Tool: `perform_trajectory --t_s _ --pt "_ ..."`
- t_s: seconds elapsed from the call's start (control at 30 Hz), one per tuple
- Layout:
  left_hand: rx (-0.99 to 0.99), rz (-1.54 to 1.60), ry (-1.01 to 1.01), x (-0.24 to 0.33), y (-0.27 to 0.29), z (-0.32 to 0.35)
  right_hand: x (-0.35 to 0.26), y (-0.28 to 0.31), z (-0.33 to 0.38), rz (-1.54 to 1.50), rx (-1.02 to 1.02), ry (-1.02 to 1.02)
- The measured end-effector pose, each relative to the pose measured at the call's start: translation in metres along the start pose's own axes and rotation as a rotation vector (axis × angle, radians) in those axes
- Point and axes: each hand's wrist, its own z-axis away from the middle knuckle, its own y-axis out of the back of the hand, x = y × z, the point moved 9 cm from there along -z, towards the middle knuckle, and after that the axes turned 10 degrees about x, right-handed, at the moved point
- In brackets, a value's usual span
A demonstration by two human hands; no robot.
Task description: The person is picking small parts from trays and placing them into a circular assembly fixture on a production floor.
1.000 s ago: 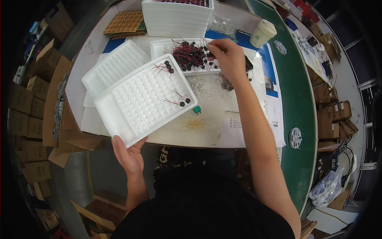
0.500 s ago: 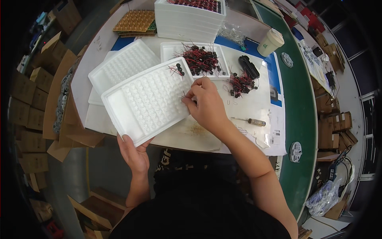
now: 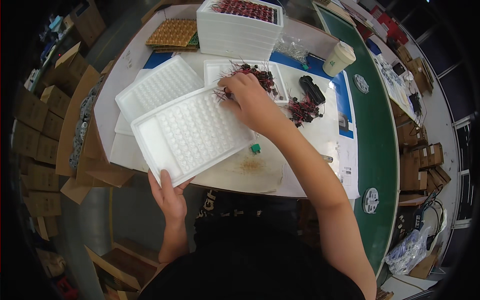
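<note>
The left hand (image 3: 172, 202) clamps the near corner of a white, dimpled tray (image 3: 192, 135) over the worktop (image 3: 240, 182), while the half-curled right hand (image 3: 252, 105) partly covers wired parts (image 3: 226, 93) there, grip unclear.

Soft light brightens the worktable (image 3: 267, 172); the dark fisheye rim curves edges.

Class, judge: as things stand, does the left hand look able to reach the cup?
Probably not: the left hand holds the white tray, and the cup stands far off, beyond the right hand.
</note>
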Motion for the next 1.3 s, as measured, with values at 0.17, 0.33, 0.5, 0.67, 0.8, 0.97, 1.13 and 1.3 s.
perform_trajectory --t_s 0.17,0.33,0.5,0.67,0.8,0.97,1.13,1.3 --pt "-0.033 0.020 -0.015 -0.001 0.002 0.005 -0.002 -0.010 0.005 0.134 -0.017 0.086" --pt "-0.034 -0.015 -0.016 -0.001 0.008 0.003 0.013 -0.017 0.008 0.078 0.059 0.072" --pt "0.051 0.093 0.114 -0.004 0.019 -0.008 0.115 0.016 0.004 -0.762 0.396 -0.795" --pt "0.081 0.066 0.083 -0.004 0.015 -0.007 0.121 0.011 -0.034 0.117 0.136 -0.094" --pt "0.074 0.040 0.069 -0.004 0.016 -0.008 0.057 0.016 -0.032 0.070 0.235 -0.033" --pt "0.047 0.014 0.043 -0.001 0.007 -0.002 0.004 -0.009 -0.010 0.149 0.134 -0.035" --pt "0.040 0.048 0.085 -0.008 0.021 -0.006 0.073 -0.023 0.007 -0.830 0.464 -0.573" --pt "0.151 -0.013 -0.076 0.027 0.021 -0.019 0.102 0.018 -0.038 0.218 0.332 -0.070"
